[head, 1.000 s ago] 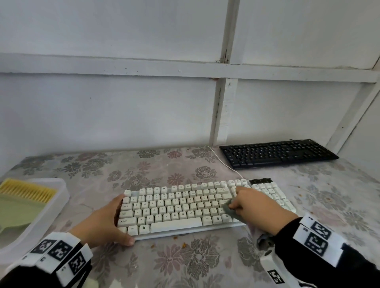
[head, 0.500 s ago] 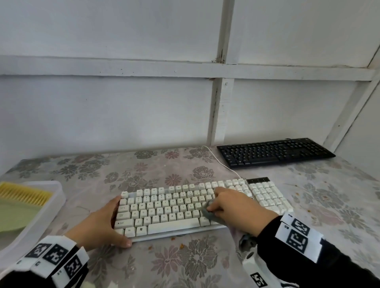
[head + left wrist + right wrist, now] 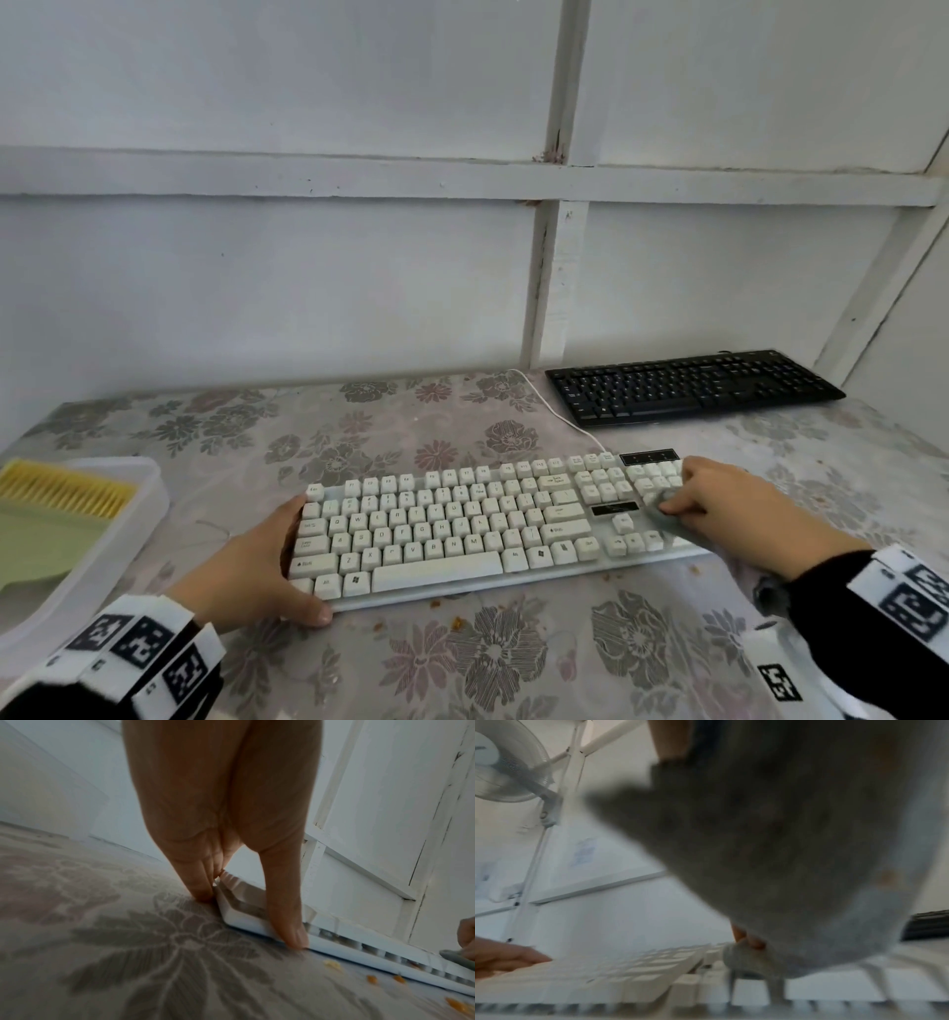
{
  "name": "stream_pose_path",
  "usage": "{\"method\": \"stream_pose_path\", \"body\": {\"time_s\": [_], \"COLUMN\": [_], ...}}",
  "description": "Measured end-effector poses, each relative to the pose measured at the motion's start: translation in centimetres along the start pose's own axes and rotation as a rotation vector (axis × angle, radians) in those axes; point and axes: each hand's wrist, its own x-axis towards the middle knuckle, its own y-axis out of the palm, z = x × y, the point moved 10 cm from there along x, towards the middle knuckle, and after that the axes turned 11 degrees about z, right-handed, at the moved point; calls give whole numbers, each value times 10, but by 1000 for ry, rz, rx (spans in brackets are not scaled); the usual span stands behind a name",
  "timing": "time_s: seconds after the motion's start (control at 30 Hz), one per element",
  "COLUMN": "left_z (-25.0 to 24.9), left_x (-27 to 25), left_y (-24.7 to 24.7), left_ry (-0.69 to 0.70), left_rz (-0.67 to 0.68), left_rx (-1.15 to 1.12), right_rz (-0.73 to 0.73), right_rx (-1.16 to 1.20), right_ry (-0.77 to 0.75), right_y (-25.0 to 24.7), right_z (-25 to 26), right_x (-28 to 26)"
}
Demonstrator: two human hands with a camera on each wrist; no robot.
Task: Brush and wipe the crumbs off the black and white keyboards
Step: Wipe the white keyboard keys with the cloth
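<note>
The white keyboard (image 3: pixel 452 529) lies across the floral table in front of me. My left hand (image 3: pixel 257 575) braces its left end, with straight fingers (image 3: pixel 197 882) along the side edge and the thumb (image 3: pixel 290 923) on the front edge. My right hand (image 3: pixel 729 509) grips a grey cloth (image 3: pixel 660 506) and presses it on the keys at the keyboard's right end, by the number pad. The cloth (image 3: pixel 782 862) fills the right wrist view above the blurred white keys (image 3: pixel 628 973). The black keyboard (image 3: pixel 688 385) sits untouched at the back right. Orange crumbs (image 3: pixel 457 623) lie on the table before the white keyboard.
A clear plastic tray (image 3: pixel 128 545) at the left edge holds a green dustpan (image 3: pixel 41 545) and a yellow brush (image 3: pixel 61 488). The white keyboard's cable (image 3: pixel 560 416) runs back toward the wall. A white wall closes the back and the right. A fan (image 3: pixel 503 764) hangs high up.
My right hand swept the cloth a little left over the middle keys, then right to the number pad end. My left hand stayed on the keyboard's left end.
</note>
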Motion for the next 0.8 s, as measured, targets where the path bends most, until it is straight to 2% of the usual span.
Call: {"method": "stream_pose_path", "body": {"time_s": [0.23,0.57,0.8], "left_z": [0,-3,-3], "left_x": [1,-1,-2], "left_y": [1,2,2], "left_ry": [41,64,42], "left_rz": [31,28,23], "left_rx": [-41,-73,-61], "right_rz": [16,74,81], "right_rx": [115,39,55], "right_ry": [-16,2,132], "right_y": [13,14,14], "right_z": [-5,-23,-52], "right_x": [-7,0,-7]}}
